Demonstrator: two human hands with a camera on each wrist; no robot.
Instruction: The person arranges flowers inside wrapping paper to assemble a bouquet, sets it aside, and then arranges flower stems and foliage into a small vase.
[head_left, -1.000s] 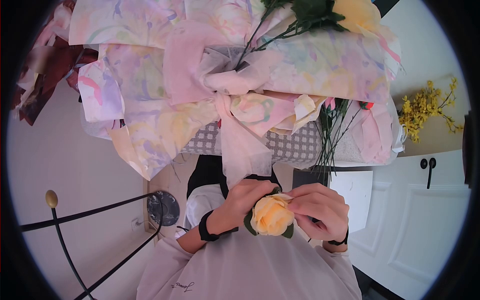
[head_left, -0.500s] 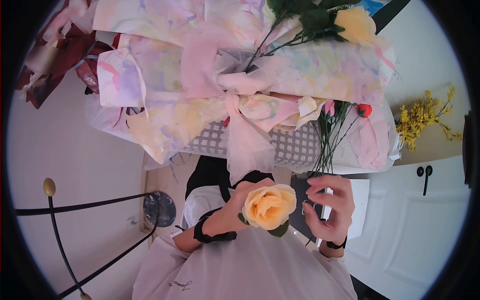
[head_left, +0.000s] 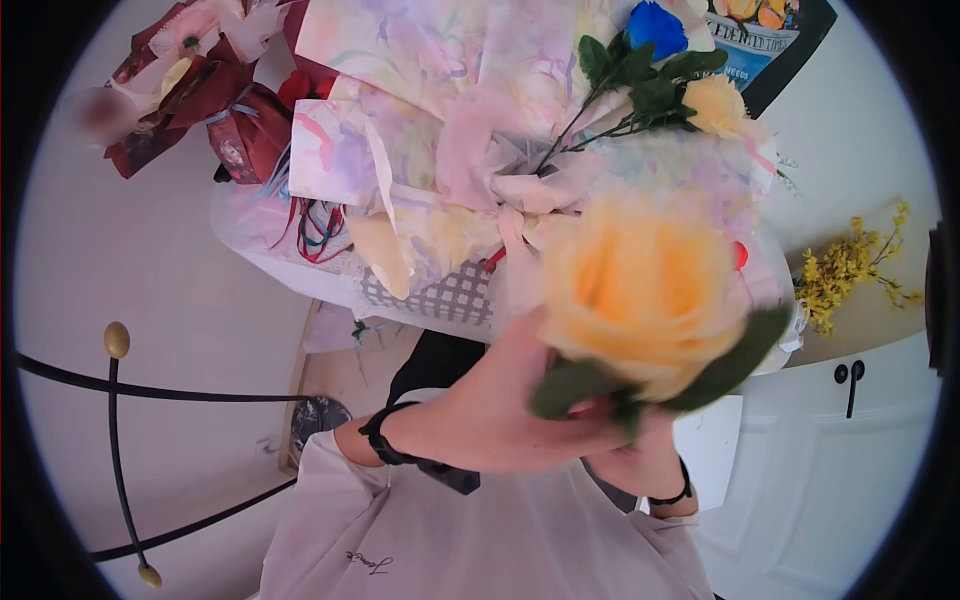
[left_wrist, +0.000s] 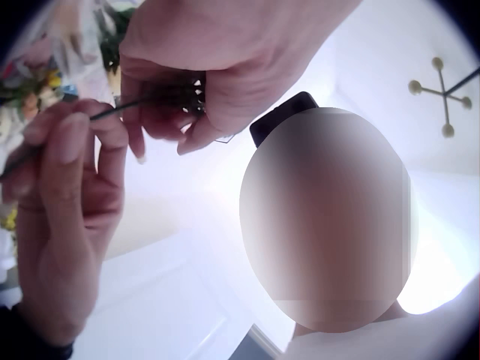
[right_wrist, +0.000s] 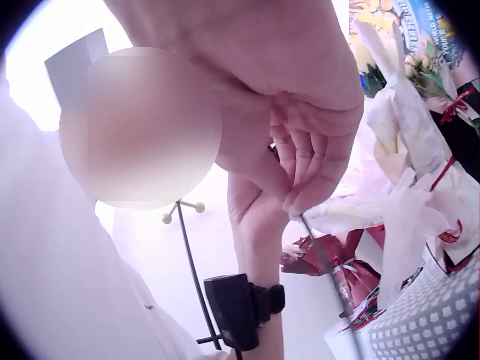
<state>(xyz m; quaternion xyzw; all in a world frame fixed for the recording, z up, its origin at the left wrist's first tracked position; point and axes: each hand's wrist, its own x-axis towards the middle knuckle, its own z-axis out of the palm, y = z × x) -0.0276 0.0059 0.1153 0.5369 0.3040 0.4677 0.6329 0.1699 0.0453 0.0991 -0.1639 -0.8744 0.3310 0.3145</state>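
A yellow-orange rose (head_left: 640, 290) with green leaves (head_left: 735, 365) is held up close to the head camera, its bloom blurred. Just below the bloom, the left hand (head_left: 490, 405) grips it. The right hand (head_left: 638, 455) is lower and partly behind the left. In the left wrist view, the left hand (left_wrist: 225, 49) curls round the upper part of the dark stem (left_wrist: 116, 111), and the right hand (left_wrist: 71, 195) pinches the stem farther along. The right wrist view shows the right hand's (right_wrist: 300, 75) fingertips on the thin stem (right_wrist: 328, 264).
Pastel wrapping paper (head_left: 400, 50) with a pink bow covers the table ahead. On it lie a blue rose (head_left: 656, 30) and a pale yellow rose (head_left: 715, 107). A dark red bouquet (head_left: 245, 125) stands left, yellow blossoms (head_left: 850, 265) right; a black metal stand (head_left: 115, 450) is at left.
The rose has risen towards the head camera and moved right with the left hand. The right hand, apart half a second ago, has come in beneath it. The head view has shifted.
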